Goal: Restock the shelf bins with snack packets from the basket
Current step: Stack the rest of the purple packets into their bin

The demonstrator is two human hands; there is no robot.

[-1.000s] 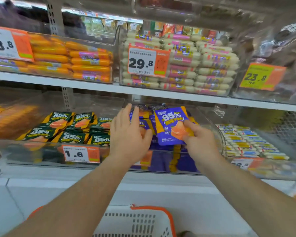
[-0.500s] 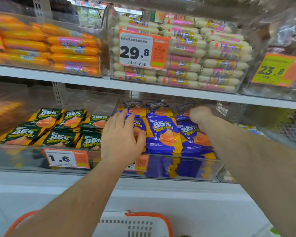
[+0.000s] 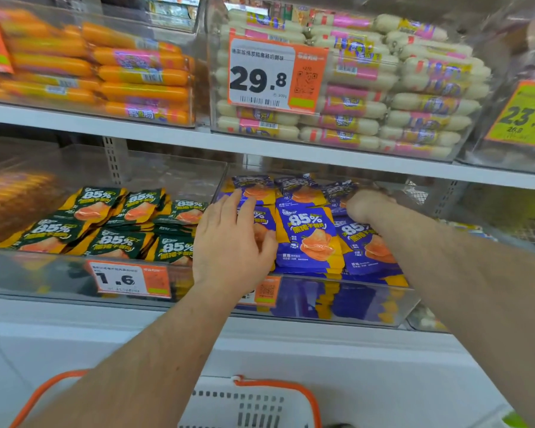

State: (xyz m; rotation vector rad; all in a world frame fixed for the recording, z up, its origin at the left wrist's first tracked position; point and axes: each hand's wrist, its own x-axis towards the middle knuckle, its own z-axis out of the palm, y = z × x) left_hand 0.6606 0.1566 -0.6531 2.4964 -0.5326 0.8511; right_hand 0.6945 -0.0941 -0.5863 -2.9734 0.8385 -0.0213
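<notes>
Fingers of the left hand point(image 3: 232, 242) are laid straight and flat on the front blue packets point(image 3: 309, 239), pressing them down. The right hand point(image 3: 365, 206) is pushed deep into the same clear bin point(image 3: 337, 299), curled at the back row; whether a packet is pinched cannot be told. Packets are judged to be being seated and squared in the bin. Next, a withdrawal to the white basket point(image 3: 254, 406) below is called for. "85%" is printed on blue and green packets point(image 3: 115, 239); tags read "1.6" point(image 3: 129, 278), "29.8" point(image 3: 269, 75) and "23.8" point(image 3: 525, 115).
</notes>
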